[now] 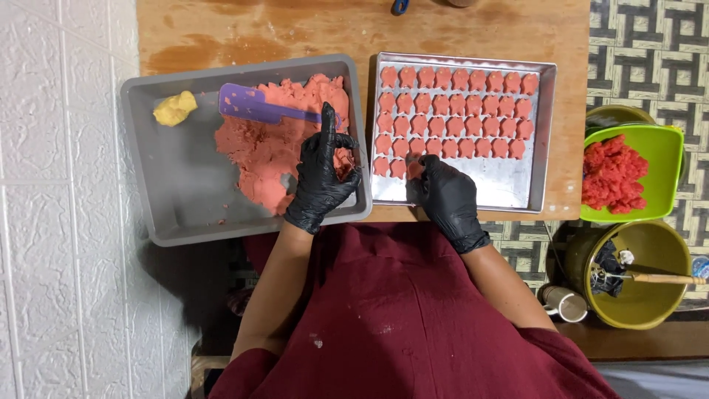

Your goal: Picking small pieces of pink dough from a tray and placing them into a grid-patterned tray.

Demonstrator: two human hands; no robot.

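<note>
My left hand (322,177), in a black glove, rests on the pink dough (262,144) in the grey tray (173,192), with its index finger straight and pointing up beside the purple scraper (258,107). My right hand (442,193), also gloved, pinches a small pink dough piece (413,168) at the near left of the metal baking sheet (509,188). Several rows of shaped pink pieces (458,111) fill the sheet's far half.
A yellow dough lump (175,108) lies in the grey tray's far left corner. Right of the wooden table (295,29), a green bowl (665,159) holds red shreds. An olive bucket (642,273) with a stick and a mug (563,303) stand on the floor.
</note>
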